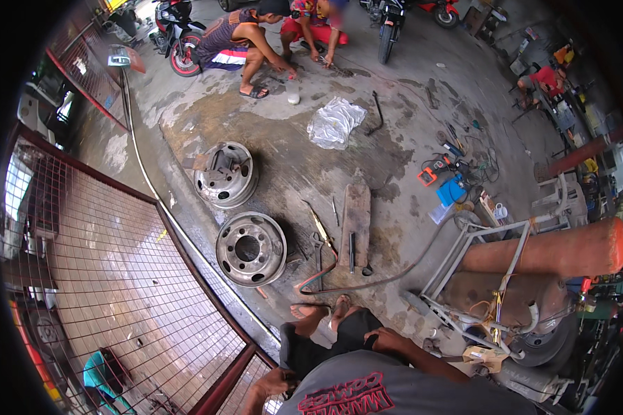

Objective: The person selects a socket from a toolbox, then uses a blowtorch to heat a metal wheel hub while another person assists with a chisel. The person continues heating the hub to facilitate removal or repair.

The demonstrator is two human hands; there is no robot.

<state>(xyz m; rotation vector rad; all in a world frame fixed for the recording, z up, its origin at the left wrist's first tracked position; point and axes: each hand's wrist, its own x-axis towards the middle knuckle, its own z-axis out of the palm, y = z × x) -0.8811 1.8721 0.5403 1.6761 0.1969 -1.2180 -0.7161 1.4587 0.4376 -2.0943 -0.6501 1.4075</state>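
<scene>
My left hand is low beside my hip, at the edge of my black shorts. Its fingers are curled, and what they hold, if anything, is hidden. My right hand lies at the top of my thigh with its fingers bent over the cloth of the black shorts. Beyond my feet on the concrete lie a brass cutting torch, a spanner and a short dark bar on a long flat metal piece. Two steel wheel rims stand to their left; neither hand touches these things.
A red mesh fence runs along my left. A cart with an orange gas cylinder stands right, its hose crossing the floor. Crumpled silver sheeting, power tools, a crouching person and motorbikes are farther off.
</scene>
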